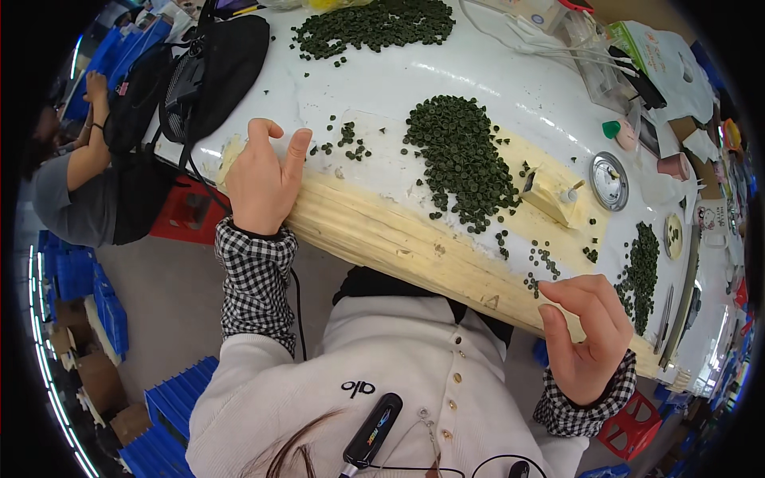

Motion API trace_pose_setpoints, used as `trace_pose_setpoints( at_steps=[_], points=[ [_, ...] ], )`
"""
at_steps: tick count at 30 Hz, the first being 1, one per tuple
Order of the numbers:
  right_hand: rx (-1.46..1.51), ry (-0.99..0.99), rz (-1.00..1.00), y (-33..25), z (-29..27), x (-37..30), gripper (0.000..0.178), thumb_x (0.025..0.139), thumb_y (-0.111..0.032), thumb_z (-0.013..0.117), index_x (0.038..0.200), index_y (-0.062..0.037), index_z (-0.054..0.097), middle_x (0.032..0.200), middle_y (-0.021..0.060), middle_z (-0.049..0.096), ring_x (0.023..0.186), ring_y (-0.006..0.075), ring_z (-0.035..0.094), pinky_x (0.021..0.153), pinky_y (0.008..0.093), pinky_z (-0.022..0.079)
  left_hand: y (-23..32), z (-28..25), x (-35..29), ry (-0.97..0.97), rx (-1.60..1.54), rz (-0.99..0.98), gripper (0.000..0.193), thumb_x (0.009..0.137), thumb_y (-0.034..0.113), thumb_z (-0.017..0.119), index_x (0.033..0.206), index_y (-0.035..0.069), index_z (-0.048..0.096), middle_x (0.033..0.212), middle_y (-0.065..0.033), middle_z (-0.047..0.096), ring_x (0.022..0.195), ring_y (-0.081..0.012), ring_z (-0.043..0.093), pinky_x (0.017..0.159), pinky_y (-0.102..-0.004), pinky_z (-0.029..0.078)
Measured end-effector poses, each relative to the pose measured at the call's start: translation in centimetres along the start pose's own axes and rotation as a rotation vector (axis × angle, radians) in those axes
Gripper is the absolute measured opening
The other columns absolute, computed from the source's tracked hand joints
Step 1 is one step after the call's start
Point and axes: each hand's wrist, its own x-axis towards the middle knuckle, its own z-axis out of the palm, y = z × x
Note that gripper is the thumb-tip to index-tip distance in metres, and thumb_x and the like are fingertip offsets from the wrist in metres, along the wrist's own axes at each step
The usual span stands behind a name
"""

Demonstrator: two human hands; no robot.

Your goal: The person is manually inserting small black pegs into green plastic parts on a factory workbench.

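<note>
My left hand (264,175) is raised over the taped front edge of the white table (351,88). Its thumb and forefinger stand apart, with nothing seen between them. Lower right, my right hand (588,331) hovers by the table edge, thumb and forefinger apart and no part visible in the gap. Just beyond its fingertips lies a loose scatter of small dark green round pieces (543,263). A large heap of the same pieces (462,155) lies between the hands, farther back. Right of that heap stands a small yellowish block with a peg (551,197).
Another heap of green pieces (374,28) lies at the far side, and a smaller one (640,267) at the right. A round metal dish (609,182) and tweezers (664,319) lie nearby. A black bag (227,76) sits at the left corner, near a seated person (76,183).
</note>
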Motion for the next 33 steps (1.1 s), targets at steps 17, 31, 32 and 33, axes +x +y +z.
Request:
trace_pose_setpoints(
  at_steps=[17,31,32,33],
  points=[
    [0.097,-0.04,0.035,0.2,1.7,-0.6,0.018,0.068,0.003,0.069,0.086,0.0009,0.065,0.077,0.0116,0.06,0.066,0.0231,0.058,0.057,0.0279,0.045,2.7,2.9,4.1,-0.139,0.038,0.51,0.057,0.084,0.058,0.049,0.088,0.002,0.043,0.076,-0.0137,0.055,0.061,-0.0272,0.057,0.057,-0.0334,0.047],
    [0.11,-0.049,0.073,0.6,1.8,-1.1,0.018,0.069,0.003,0.069,0.086,0.0013,0.065,0.078,0.012,0.061,0.067,0.0239,0.058,0.059,0.0286,0.046,2.7,3.4,4.2,-0.112,0.174,0.61,0.018,0.09,0.019,0.051,0.081,0.004,0.048,0.064,-0.0094,0.054,0.053,-0.0265,0.055,0.049,-0.0353,0.045],
    [0.108,-0.051,0.077,0.6,1.7,-1.2,0.018,0.069,0.003,0.069,0.086,0.0013,0.065,0.077,0.012,0.061,0.067,0.0239,0.058,0.058,0.0286,0.046,2.6,3.4,4.2,-0.116,0.193,0.606,0.018,0.09,0.018,0.051,0.079,0.004,0.049,0.062,-0.0093,0.053,0.052,-0.0267,0.055,0.049,-0.0354,0.045],
    [0.105,-0.052,0.08,0.6,1.7,-1.2,0.018,0.069,0.003,0.069,0.086,0.0013,0.065,0.077,0.012,0.061,0.067,0.0239,0.058,0.058,0.0286,0.046,2.5,3.4,4.2,-0.107,0.185,0.612,0.019,0.089,0.019,0.051,0.078,0.004,0.049,0.061,-0.0094,0.053,0.052,-0.0271,0.055,0.049,-0.0355,0.045]
  ],
)
